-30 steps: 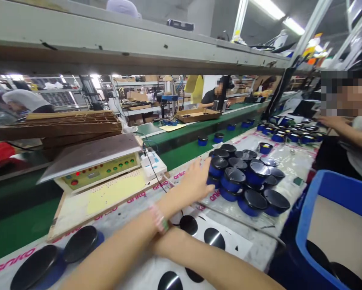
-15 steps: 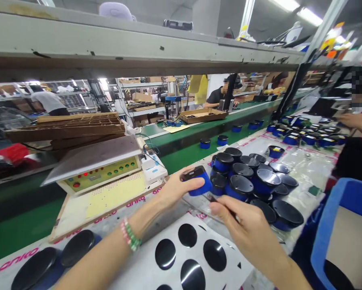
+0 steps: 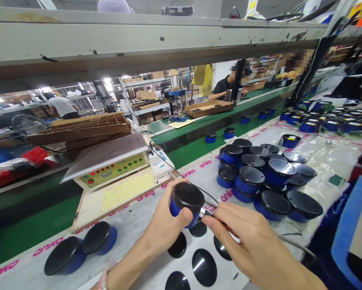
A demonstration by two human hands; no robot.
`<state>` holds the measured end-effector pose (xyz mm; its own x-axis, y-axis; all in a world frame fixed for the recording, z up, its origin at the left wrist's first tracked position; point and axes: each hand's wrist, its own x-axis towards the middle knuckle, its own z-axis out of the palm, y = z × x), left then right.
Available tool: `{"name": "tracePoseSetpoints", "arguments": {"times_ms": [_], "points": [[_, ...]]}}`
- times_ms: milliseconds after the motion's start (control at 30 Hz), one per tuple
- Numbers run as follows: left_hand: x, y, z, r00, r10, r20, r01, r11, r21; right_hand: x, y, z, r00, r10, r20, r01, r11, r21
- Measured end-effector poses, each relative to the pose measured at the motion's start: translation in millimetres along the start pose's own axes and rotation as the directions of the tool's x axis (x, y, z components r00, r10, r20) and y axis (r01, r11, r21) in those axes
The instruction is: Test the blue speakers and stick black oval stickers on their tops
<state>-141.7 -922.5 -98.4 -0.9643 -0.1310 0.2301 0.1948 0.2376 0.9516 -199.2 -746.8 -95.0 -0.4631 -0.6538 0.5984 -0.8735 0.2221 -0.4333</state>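
My left hand [image 3: 165,219] is wrapped round a blue cup-shaped part with a glossy black top [image 3: 188,196], tilted toward me. Beside its lower right side, my right hand [image 3: 244,231] pinches a cable plug [image 3: 202,212] with a light metal tip; whether the tip touches the part is unclear. Below both hands lies a white sheet with black discs [image 3: 204,267]. Several blue and black parts [image 3: 251,179] are piled to the right of the held part. Two more such parts [image 3: 65,255] stand at the lower left.
A control box [image 3: 114,169] with lit buttons and a white power strip [image 3: 161,166] stand at the left. Behind runs a green conveyor [image 3: 183,151] bearing a few parts. A shelf beam [image 3: 138,40] crosses above. A blue-rimmed bin [image 3: 344,225] is at the right. People sit beyond.
My left hand has brought the blue part closer and turned it so its black top shows. The plug in my right hand is now beside its lower side. The whole view has shifted.
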Motion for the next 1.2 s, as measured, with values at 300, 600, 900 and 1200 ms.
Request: {"name": "tracePoseSetpoints", "arguments": {"times_ms": [300,600,900,1200], "points": [[-23.6,0.9,-7.7,0.918,0.371,0.139,-0.37,0.681,0.632,-19.9,10.0,27.7,0.969,0.163,0.186,-0.202,0.955,0.219],[-25.8,29.1,-2.3,0.609,0.655,0.448,-0.598,0.008,0.801,-37.0,16.3,56.3,0.998,0.04,-0.045,-0.022,0.938,0.346],[-31.2,37.3,-8.2,0.68,0.649,0.343,-0.559,0.155,0.815,-32.5,8.8,65.6,0.985,0.003,-0.171,0.058,0.935,0.35],[-32.8,41.3,-6.3,0.695,0.613,0.375,-0.558,0.132,0.819,-45.1,14.3,76.2,0.985,0.004,-0.173,0.053,0.944,0.325]]}}
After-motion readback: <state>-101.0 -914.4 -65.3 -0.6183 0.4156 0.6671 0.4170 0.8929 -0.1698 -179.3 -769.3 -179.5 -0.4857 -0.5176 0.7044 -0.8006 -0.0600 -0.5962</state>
